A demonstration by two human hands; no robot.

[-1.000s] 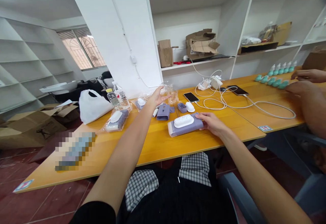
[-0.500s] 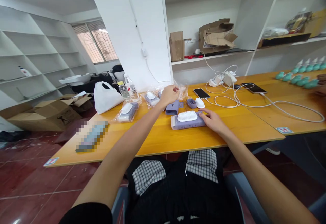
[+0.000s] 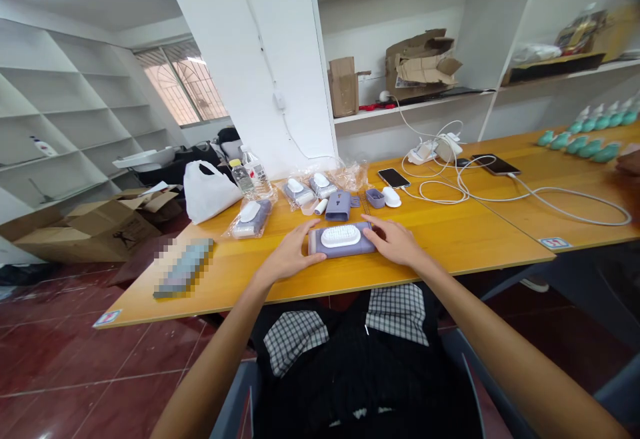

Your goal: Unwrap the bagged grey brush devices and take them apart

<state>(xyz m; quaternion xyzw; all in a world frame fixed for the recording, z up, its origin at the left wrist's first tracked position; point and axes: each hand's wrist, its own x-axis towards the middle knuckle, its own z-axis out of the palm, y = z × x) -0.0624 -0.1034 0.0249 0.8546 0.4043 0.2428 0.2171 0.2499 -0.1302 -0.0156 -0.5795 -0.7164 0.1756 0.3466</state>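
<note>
A long purple plastic case (image 3: 315, 244) lies lengthwise in front of me on the wooden table. On top of it is a white oval brush (image 3: 341, 235) with its bristly face showing. My left hand (image 3: 290, 254) is around the case's left end, thumb at the near side and fingers at the far side. At the other end, my right hand (image 3: 396, 242) grips the case with thumb and forefinger. Just beyond are a purple open-ended holder (image 3: 339, 206), a small white roll (image 3: 321, 207), a small purple cup (image 3: 375, 199) and a white oval piece (image 3: 391, 196).
Plastic-wrapped purple sets with white brushes (image 3: 250, 219) lie at the back left, by a white bag (image 3: 209, 189) and bottles (image 3: 256, 171). A phone (image 3: 393, 178) and white cables (image 3: 465, 192) are behind. Green bottles (image 3: 583, 146) stand far right, near another person's blurred hand (image 3: 631, 162).
My left hand has come back from the plastic wrappings to the case's left end. The case has shifted left, with my right hand still at its right end.
</note>
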